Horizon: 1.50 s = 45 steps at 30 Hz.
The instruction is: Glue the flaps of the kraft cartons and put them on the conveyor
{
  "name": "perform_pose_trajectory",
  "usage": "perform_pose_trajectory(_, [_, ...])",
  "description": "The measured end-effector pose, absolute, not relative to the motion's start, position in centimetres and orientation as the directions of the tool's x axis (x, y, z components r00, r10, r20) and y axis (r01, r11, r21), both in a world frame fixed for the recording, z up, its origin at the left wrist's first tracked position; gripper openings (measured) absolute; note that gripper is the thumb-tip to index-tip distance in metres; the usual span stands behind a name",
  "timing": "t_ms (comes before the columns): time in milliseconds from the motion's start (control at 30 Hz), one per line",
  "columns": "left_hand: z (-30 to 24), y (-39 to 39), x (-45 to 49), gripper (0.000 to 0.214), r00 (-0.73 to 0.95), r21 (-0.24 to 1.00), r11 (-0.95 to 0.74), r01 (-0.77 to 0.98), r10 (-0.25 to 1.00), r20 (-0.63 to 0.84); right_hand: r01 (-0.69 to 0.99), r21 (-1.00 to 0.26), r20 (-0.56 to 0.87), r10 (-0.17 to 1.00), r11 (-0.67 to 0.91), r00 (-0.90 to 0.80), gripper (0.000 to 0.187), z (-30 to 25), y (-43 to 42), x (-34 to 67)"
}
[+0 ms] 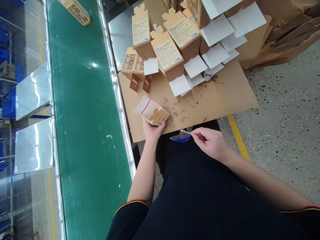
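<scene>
My left hand (153, 132) is wrapped round a small carton (156, 116) over the near edge of the cardboard-covered table. Its white flap (143, 105), crossed by a red line, stands out toward the upper left, and the carton's cut brown edges face up. Off to the right, my right hand (211, 141) pinches a thin white stick (185, 132), which looks like a cotton swab. The stick's tip points left and is apart from the carton.
Several printed cartons (167, 50) with white flaps stand at the back of the table (222, 96). A small glass jar (208, 74) sits by the flaps, near dark stains. Left runs a green conveyor belt (82, 110) carrying a carton (76, 11). Brown paper (285, 43) lies right.
</scene>
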State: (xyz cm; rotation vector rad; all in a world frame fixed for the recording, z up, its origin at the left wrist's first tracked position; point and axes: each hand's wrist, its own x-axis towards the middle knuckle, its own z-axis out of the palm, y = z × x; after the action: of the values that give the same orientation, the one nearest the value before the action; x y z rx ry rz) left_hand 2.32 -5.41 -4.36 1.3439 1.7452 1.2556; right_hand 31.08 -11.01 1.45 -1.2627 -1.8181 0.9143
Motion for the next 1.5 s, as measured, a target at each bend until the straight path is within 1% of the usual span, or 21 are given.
perform_pose_trajectory(100, [-4.3,-5.6,1.6,0.073,-0.332,0.923,0.029,0.383,0.937,0.109,0.435,-0.853,0.18,0.944,0.289,-0.276,0.026,1.6,-10.8,31.5])
perform_pose_trajectory(267, [-3.5,-6.6,-0.1,0.069,-0.382,0.93,0.102,0.352,0.923,0.043,0.476,-0.822,0.209,0.943,0.313,-0.259,0.027,1.9,-10.4,32.0])
perform_pose_trajectory(400, [-3.0,-7.0,-1.1,0.076,-0.444,0.933,0.115,0.342,0.895,0.053,0.46,-0.815,0.261,0.932,0.352,-0.251,0.024,1.3,-9.8,32.0])
perform_pose_trajectory(467, [-2.6,-7.4,-2.8,0.077,-0.539,0.94,0.131,0.314,0.84,0.063,0.461,-0.825,0.255,0.943,0.328,-0.214,0.022,1.0,-9.4,32.0])
perform_pose_trajectory(533, [-1.9,-8.3,-5.5,0.079,-0.662,0.947,0.125,0.296,0.742,0.109,0.464,-0.839,0.231,0.957,0.286,-0.173,0.021,0.8,-9.2,32.1])
perform_pose_trajectory(600, [-1.0,-9.7,-8.7,0.084,-0.733,0.949,0.104,0.299,0.662,0.158,0.455,-0.852,0.21,0.965,0.259,-0.156,0.023,0.8,-9.0,32.1])
perform_pose_trajectory(667, [-0.4,-11.1,-11.5,0.087,-0.741,0.946,0.116,0.303,0.653,0.157,0.439,-0.861,0.202,0.965,0.255,-0.164,0.023,0.9,-8.8,32.0])
perform_pose_trajectory(733, [-0.2,-12.0,-13.6,0.086,-0.712,0.937,0.167,0.306,0.693,0.109,0.424,-0.867,0.201,0.962,0.261,-0.183,0.024,1.1,-8.6,31.7])
perform_pose_trajectory(800, [-0.5,-12.3,-15.0,0.091,-0.707,0.921,0.212,0.327,0.701,0.09,0.415,-0.868,0.206,0.959,0.272,-0.197,0.024,1.4,-8.3,31.3])
perform_pose_trajectory(933, [-1.7,-11.9,-17.4,0.11,-0.813,0.905,0.263,0.334,0.567,0.135,0.402,-0.858,0.263,0.946,0.319,-0.189,0.025,1.6,-7.6,31.0])
perform_pose_trajectory(1033, [-2.3,-12.6,-18.2,0.109,-0.833,0.921,0.279,0.272,0.548,0.08,0.418,-0.848,0.288,0.945,0.327,-0.156,0.022,1.5,-7.1,31.9])
perform_pose_trajectory(1067, [-2.3,-13.3,-18.0,0.108,-0.84,0.916,0.291,0.277,0.536,0.084,0.431,-0.845,0.287,0.948,0.317,-0.134,0.022,1.4,-6.9,32.4])
perform_pose_trajectory(1100, [-2.2,-14.1,-17.7,0.107,-0.858,0.902,0.306,0.304,0.5,0.119,0.447,-0.843,0.284,0.953,0.3,-0.104,0.022,1.3,-6.9,33.1])
perform_pose_trajectory(1167, [-1.9,-15.5,-16.6,0.096,-0.884,0.856,0.315,0.41,0.371,0.286,0.486,-0.838,0.267,0.963,0.248,-0.03,0.024,1.1,-6.9,34.8])
perform_pose_trajectory(1233, [-1.1,-15.6,-15.4,0.08,-0.834,0.803,0.245,0.543,0.271,0.481,0.515,-0.836,0.25,0.967,0.189,0.052,0.025,0.9,-7.0,36.4])
perform_pose_trajectory(1267, [-0.5,-14.6,-14.8,0.071,-0.795,0.782,0.177,0.597,0.263,0.547,0.522,-0.837,0.245,0.965,0.164,0.09,0.026,0.7,-7.1,37.1])
perform_pose_trajectory(1300, [0.3,-12.9,-14.2,0.064,-0.76,0.772,0.098,0.628,0.289,0.582,0.523,-0.839,0.246,0.962,0.149,0.122,0.026,0.6,-7.1,37.6])
perform_pose_trajectory(1367, [2.5,-6.8,-13.0,0.053,-0.717,0.802,-0.052,0.596,0.415,0.56,0.516,-0.844,0.269,0.949,0.148,0.167,0.026,0.4,-6.9,38.0])
perform_pose_trajectory(1433, [5.3,1.5,-11.6,0.044,-0.679,0.896,-0.119,0.428,0.612,0.405,0.522,-0.837,0.295,0.938,0.164,0.179,0.027,0.3,-6.5,37.7])
perform_pose_trajectory(1467, [6.6,6.0,-10.8,0.043,-0.652,0.931,-0.103,0.35,0.686,0.321,0.531,-0.83,0.306,0.936,0.171,0.177,0.027,0.4,-6.1,37.4])
perform_pose_trajectory(1500, [7.7,10.3,-9.9,0.041,-0.621,0.951,-0.049,0.307,0.746,0.239,0.543,-0.821,0.314,0.934,0.177,0.17,0.028,0.5,-5.7,37.0])
